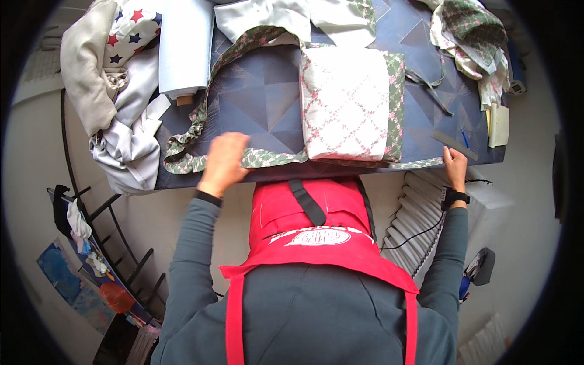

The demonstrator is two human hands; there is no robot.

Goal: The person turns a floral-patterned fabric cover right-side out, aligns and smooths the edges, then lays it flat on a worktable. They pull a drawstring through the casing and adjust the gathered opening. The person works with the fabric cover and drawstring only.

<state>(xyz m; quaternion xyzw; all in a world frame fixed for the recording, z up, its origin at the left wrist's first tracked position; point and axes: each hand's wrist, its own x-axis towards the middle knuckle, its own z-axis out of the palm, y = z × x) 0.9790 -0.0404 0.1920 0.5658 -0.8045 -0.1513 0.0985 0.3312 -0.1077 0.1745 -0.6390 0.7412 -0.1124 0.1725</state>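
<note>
A single wide fisheye view looks steeply down from the wearer's head, over a red apron [316, 237] and grey sleeves that enter from the lower edge. The lens faces forward and down onto a dark blue table [267, 91], which fills the upper half of the frame at close range, within arm's reach. The left hand [224, 159] and right hand [455, 165] sit at the table's near edge, roughly mid-frame. Straight lines bow toward the dark circular rim, and the near table edge curves across the middle. Pale floor [36, 158] shows at both sides, far below the lens. No second view is present, so no overlap can be told.
</note>
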